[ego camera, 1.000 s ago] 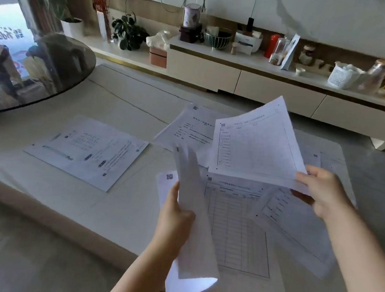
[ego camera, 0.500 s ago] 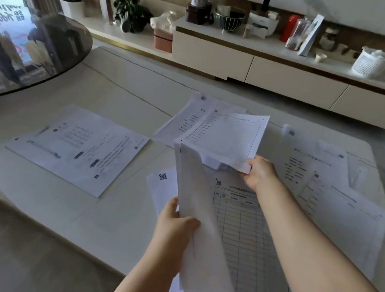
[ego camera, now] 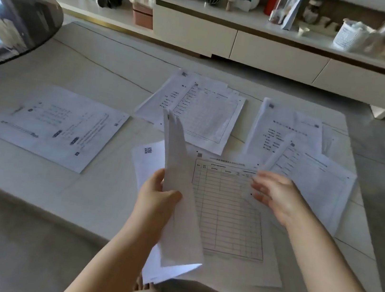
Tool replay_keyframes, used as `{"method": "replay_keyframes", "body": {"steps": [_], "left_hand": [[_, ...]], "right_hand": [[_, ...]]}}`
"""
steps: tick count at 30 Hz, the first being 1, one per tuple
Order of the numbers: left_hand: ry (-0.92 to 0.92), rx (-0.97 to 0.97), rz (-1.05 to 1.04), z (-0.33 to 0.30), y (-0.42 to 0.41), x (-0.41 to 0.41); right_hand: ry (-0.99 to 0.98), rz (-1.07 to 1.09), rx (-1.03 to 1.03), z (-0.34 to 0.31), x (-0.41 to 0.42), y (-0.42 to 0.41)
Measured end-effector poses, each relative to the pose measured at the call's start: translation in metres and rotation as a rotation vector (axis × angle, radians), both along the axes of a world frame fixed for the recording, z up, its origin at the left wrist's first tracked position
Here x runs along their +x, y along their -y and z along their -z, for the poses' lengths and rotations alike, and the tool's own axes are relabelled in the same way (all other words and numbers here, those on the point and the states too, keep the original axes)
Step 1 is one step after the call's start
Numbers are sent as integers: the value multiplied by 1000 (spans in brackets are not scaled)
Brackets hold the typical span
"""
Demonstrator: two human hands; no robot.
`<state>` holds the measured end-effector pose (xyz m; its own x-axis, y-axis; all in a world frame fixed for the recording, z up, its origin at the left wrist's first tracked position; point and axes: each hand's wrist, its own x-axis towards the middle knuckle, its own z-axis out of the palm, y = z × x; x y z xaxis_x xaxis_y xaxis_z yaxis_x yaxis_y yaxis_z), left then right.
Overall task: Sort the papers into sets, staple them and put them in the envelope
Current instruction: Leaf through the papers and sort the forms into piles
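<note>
Pale marble-topped table [ego camera: 101, 77] carries four loose piles of white printed papers [ego camera: 199, 111]; left hand [ego camera: 155, 203] grips an unsorted white sheaf [ego camera: 179, 194], right hand [ego camera: 276, 196] hovers relaxed, empty. Stapling and enveloping remain; neither stapler nor envelope shows.

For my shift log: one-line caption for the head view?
Left hand grips folded white sheets; open right hand hovers over the gridded table form.

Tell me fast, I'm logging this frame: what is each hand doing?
Left hand: holds a bent stack of papers.
Right hand: open, fingers spread, holding nothing.
</note>
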<state>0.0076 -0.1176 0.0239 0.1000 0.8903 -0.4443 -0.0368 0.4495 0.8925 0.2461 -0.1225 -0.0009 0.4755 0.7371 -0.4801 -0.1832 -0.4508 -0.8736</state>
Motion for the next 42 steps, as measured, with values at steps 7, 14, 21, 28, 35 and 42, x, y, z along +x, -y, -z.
{"method": "replay_keyframes", "body": {"steps": [7,14,21,28,35,42], "left_hand": [[-86,-8,104,3,16,15],[-265,26,272,15,33,44],[-461,187,323,16,29,46],[-522,195,264,12,28,32],[-507,293,253,0,40,37],[-602,300,194,-1,37,44]], "right_hand": [[35,51,-141,19,9,93],[-113,31,-195,28,-6,89],[304,-250,-102,27,-32,74],[510,-335,20,17,-51,74],[96,-291,151,-3,-65,80],[-35,-353,190,-8,-65,83]]}}
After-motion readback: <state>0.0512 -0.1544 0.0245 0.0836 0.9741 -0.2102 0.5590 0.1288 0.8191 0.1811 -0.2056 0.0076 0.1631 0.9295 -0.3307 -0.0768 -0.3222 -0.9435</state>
